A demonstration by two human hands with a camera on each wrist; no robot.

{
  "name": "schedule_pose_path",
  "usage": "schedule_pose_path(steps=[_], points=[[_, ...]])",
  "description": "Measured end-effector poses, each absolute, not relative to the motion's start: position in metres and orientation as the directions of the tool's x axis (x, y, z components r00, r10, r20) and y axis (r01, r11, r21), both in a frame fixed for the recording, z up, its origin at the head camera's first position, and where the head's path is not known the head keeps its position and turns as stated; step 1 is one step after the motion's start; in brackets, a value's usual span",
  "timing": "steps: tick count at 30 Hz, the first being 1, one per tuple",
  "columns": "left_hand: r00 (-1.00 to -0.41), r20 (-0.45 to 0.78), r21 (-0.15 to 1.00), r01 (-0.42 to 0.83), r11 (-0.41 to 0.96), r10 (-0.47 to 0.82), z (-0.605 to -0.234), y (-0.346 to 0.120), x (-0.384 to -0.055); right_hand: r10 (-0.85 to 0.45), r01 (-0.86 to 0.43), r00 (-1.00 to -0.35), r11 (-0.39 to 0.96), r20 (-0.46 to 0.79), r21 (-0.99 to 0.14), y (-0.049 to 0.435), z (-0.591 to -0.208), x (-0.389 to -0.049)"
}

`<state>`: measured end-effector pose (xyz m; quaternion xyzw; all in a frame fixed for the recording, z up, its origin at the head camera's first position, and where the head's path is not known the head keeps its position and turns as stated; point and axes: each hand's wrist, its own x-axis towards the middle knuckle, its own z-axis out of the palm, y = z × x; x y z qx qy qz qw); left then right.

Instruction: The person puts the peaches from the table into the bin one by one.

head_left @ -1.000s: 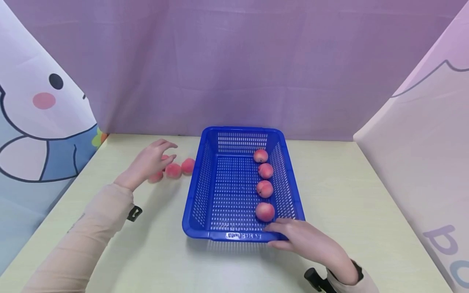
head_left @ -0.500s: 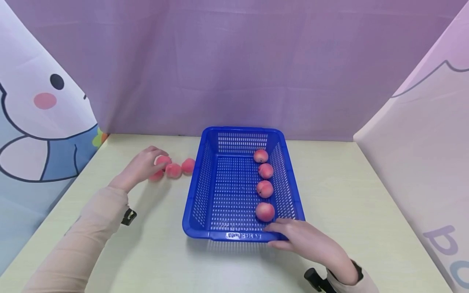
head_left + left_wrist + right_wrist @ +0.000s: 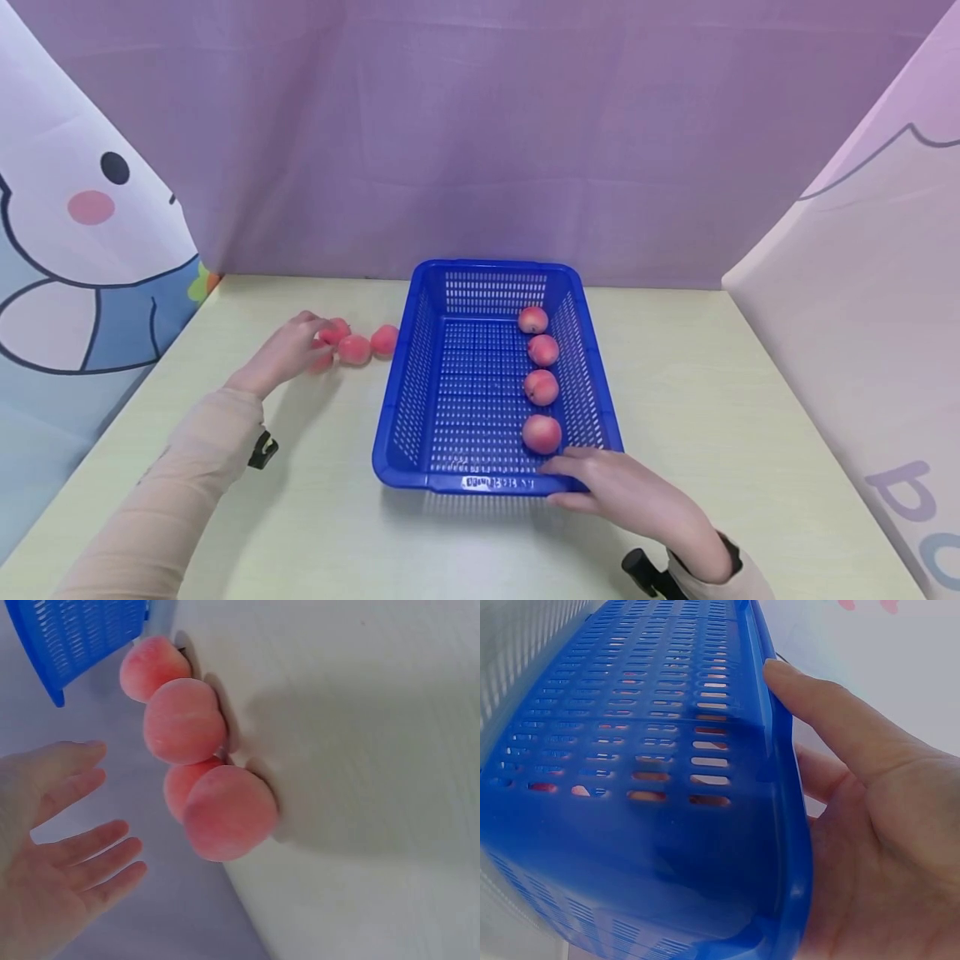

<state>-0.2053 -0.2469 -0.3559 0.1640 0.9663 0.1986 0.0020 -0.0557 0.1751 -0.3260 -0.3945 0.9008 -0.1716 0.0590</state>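
Note:
My left hand (image 3: 288, 350) hovers at a small cluster of pinkish-red peaches on the table's left side. In the left wrist view its fingers (image 3: 97, 855) are spread and relaxed, apart from the nearest peach (image 3: 229, 814). Another peach (image 3: 355, 350) lies beside the cluster, and one more peach (image 3: 384, 340) sits by the basket's left wall. My right hand (image 3: 630, 492) grips the near right corner of the blue plastic basket (image 3: 405, 482), thumb outside the rim and fingers over it. Inside, several peaches form a row along the right wall, the closest peach (image 3: 542, 434) near my right fingers.
The pale tabletop (image 3: 697, 375) runs back to a purple cloth backdrop (image 3: 480, 133). Printed cloth panels stand at the left and right sides. The basket's perforated walls rise between the loose peaches and the row inside.
My left hand has come down and slightly left and nearer to me, from above the loose peaches to the cluster's near left one. The right hand and basket have stayed still.

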Motion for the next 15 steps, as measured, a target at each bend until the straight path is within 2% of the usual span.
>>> schedule_pose_path(steps=[9,15], points=[[-0.953,0.042,0.336,0.298,0.894,0.301,-0.368,-0.253,-0.207,-0.728,-0.684,-0.685,0.632,0.024,-0.365,0.175,-0.326,-0.056],[-0.950,0.032,0.351,0.302,0.886,0.311,-0.375,-0.257,-0.211,-0.726,-0.681,-0.687,0.633,0.021,-0.369,0.174,-0.326,-0.056]])
